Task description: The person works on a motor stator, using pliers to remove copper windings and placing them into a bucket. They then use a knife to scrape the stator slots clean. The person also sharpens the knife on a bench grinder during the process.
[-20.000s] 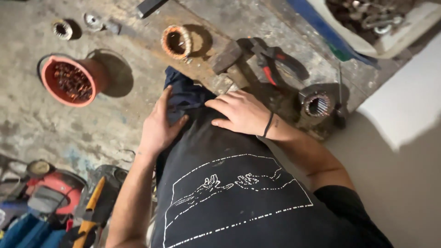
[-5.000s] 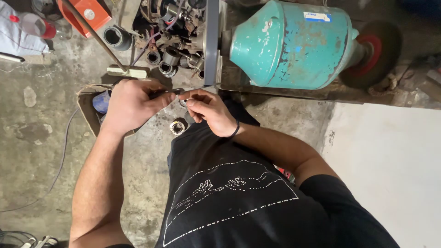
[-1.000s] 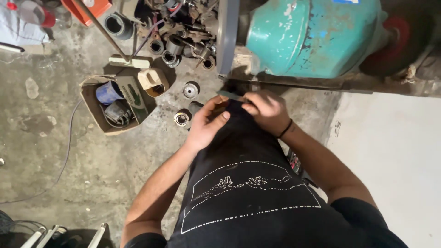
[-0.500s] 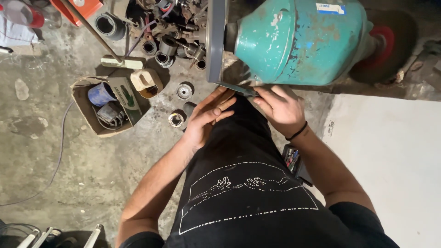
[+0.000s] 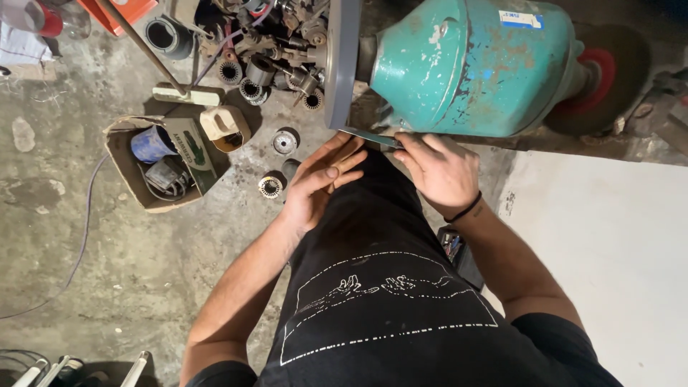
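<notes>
Biggest thing in view is the teal bench grinder (image 5: 469,68), chipped paint, with a grey disc (image 5: 342,61) on its left end and a red-hubbed wheel (image 5: 609,72) on the right. Compared with five seconds back, when both hands were up in front of the chest fiddling with a small ring-shaped part, they've now come down right to the base of the machine. Over the last second it's mostly a small reshuffle, with the hands sliding a bit closer under the grey disc.

What they're on is a thin flat dark metal strip (image 5: 373,136) lying just under the grinder's left end, across the person's knee. The right hand (image 5: 441,172) has its fingertips pressed down on the strip's right end, fingers curled narrow, more pinning than gripping. The left hand (image 5: 322,183) lies flat with fingers straight and close together, tips touching the strip's left end, nothing closed around it.

So my read: the small part is out of the hands and the strip by the grinder is the thing being handled now.

Off to the left on the concrete floor (image 5: 107,265): a cardboard box (image 5: 161,168) with a blue can and bits in it, and a few small round motor stators (image 5: 271,187) just beside the left hand.
</notes>
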